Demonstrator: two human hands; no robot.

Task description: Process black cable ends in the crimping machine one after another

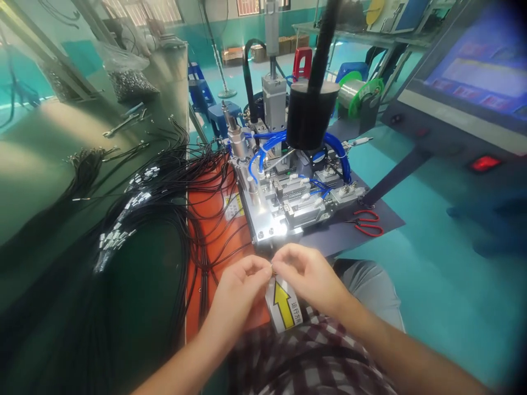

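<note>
My left hand [245,277] and my right hand [302,271] meet fingertip to fingertip in front of the machine [284,203]. Each is closed in a pinch around something very small that I cannot make out. Just below the fingers is a white label with a yellow arrow [284,307]. Black cables [201,230] with metal ends run over the orange surface [218,247] to the left of my hands. A bright light shines on the machine's metal front corner, right beyond my fingertips.
Bundles of cables [135,203] cover the dark green table at left, with a bag of small parts [129,77] behind. Red-handled scissors [368,224] lie right of the machine. A screen [477,71] on an arm overhangs the right side; a green-rimmed wire spool [358,93] stands behind.
</note>
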